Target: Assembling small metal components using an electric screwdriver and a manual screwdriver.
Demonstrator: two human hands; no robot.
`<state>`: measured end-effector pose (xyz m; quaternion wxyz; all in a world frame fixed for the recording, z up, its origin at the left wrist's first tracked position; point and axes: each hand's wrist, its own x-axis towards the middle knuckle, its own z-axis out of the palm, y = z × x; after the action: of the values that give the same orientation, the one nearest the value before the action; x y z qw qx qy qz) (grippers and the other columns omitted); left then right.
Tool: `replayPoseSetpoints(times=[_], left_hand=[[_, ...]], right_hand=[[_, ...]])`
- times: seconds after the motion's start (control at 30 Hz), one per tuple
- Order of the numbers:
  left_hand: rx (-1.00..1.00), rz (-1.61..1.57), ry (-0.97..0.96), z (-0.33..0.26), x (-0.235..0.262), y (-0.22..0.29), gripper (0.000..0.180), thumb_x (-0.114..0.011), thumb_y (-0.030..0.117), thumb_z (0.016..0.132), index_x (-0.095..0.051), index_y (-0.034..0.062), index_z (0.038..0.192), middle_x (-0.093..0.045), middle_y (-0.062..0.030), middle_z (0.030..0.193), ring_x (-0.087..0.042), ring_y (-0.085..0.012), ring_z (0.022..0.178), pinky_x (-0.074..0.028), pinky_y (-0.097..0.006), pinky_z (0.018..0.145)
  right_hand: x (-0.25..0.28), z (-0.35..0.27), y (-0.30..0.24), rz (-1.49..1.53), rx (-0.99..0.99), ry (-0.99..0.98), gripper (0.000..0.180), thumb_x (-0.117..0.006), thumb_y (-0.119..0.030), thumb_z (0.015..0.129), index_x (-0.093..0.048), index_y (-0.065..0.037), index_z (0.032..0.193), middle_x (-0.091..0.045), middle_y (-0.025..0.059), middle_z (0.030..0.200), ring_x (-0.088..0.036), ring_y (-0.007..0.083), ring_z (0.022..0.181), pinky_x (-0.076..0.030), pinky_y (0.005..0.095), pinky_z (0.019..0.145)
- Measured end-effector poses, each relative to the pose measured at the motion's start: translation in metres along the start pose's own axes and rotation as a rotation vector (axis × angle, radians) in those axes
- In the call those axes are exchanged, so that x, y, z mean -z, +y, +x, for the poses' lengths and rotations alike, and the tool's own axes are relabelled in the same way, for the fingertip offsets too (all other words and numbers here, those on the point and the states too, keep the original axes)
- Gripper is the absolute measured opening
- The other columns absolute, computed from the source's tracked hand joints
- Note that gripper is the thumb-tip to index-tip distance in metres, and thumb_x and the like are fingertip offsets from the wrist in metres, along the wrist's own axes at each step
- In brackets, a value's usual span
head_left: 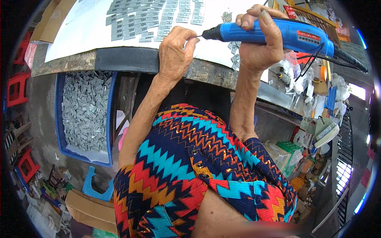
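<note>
My right hand (260, 41) grips a blue electric screwdriver (293, 35), held level above the table edge with its black tip pointing left. My left hand (174, 53) is at that tip, thumb and fingers pinched on the thin bit or a small piece there; which of the two I cannot tell. Rows of small grey metal parts (151, 18) lie on the white sheet (79, 27) covering the table, just beyond both hands. A black cable (349, 59) runs from the tool's rear off to the right.
A blue tub (59, 131) full of grey metal parts stands on the floor under the table at left. Red stools (16, 89) line the left side. Cardboard (91, 212) lies on the floor. Boxes, bags and clutter (313, 103) crowd the right.
</note>
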<state>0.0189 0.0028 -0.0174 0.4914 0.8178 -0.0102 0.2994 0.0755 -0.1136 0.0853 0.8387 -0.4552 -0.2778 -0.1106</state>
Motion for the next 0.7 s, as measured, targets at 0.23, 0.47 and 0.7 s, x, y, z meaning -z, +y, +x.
replayPoseSetpoints(times=[0.23, 0.47, 0.7], left_hand=[[-0.005, 0.022, -0.034, 0.000, 0.002, 0.002, 0.009, -0.063, 0.006, 0.077, -0.062, 0.0013, 0.084, -0.059, -0.0056, 0.079, -0.052, -0.0130, 0.060, -0.043, -0.026, 0.054], [-0.048, 0.058, -0.084, 0.010, 0.007, 0.005, 0.013, -0.059, 0.002, 0.076, -0.061, -0.0013, 0.088, -0.059, -0.0116, 0.084, -0.054, -0.0186, 0.065, -0.045, -0.031, 0.060], [-0.182, 0.391, -0.190, 0.048, -0.011, -0.012, 0.015, -0.061, 0.000, 0.073, -0.064, 0.0014, 0.088, -0.057, -0.0124, 0.083, -0.055, -0.0269, 0.083, -0.045, -0.037, 0.077]], right_hand=[[0.017, 0.002, 0.001, -0.051, -0.022, -0.034, 0.023, -0.054, -0.007, 0.075, -0.054, 0.002, 0.096, -0.059, 0.0171, 0.078, -0.056, 0.0193, 0.059, -0.045, 0.0393, 0.062], [0.033, 0.003, -0.009, 0.017, -0.016, 0.018, 0.024, -0.052, -0.005, 0.076, -0.055, 0.001, 0.099, -0.059, 0.0169, 0.081, -0.056, 0.0196, 0.061, -0.044, 0.0380, 0.064], [0.023, 0.000, -0.020, 0.016, 0.042, 0.184, 0.016, -0.058, 0.003, 0.069, -0.055, 0.005, 0.085, -0.057, 0.0164, 0.069, -0.057, 0.0184, 0.053, -0.049, 0.0315, 0.052]])
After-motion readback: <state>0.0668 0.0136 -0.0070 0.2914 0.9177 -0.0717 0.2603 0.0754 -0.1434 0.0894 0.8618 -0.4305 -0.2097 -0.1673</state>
